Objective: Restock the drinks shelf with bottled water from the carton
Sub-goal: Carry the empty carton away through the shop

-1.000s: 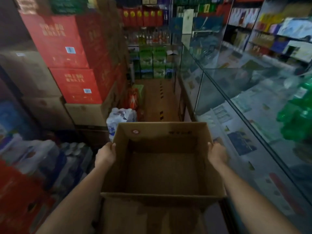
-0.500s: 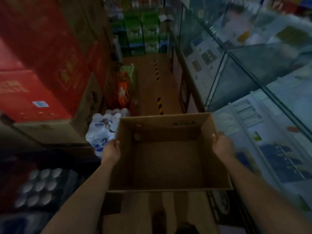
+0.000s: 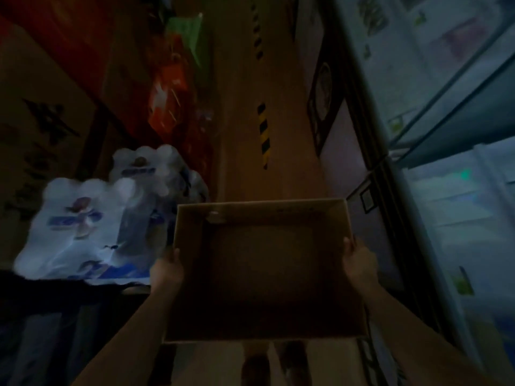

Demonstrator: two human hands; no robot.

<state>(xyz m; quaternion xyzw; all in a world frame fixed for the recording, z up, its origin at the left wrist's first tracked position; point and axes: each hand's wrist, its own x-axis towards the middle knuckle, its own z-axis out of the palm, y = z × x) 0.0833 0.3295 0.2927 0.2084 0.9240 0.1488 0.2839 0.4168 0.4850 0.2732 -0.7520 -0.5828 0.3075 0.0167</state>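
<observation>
I carry an open brown carton [image 3: 262, 215] in front of me above the aisle floor; its inside looks empty and dark. My left hand [image 3: 166, 270] grips its left wall, thumb over the rim. My right hand [image 3: 359, 263] grips the right wall the same way. Two shrink-wrapped packs of bottled water [image 3: 92, 227] sit at the left, just beyond my left hand, the nearer one large and blurred.
Stacked red and brown boxes [image 3: 44, 112] line the left side. A glass display counter [image 3: 446, 168] runs along the right. The narrow brown floor [image 3: 242, 129] with yellow-black tape marks stretches ahead. Red and green packages [image 3: 170, 87] lie further along the left. My feet show below the carton.
My view has tilted down towards the floor and moved forward. The carton has stayed in both hands and sits lower in view, and the water packs are nearer.
</observation>
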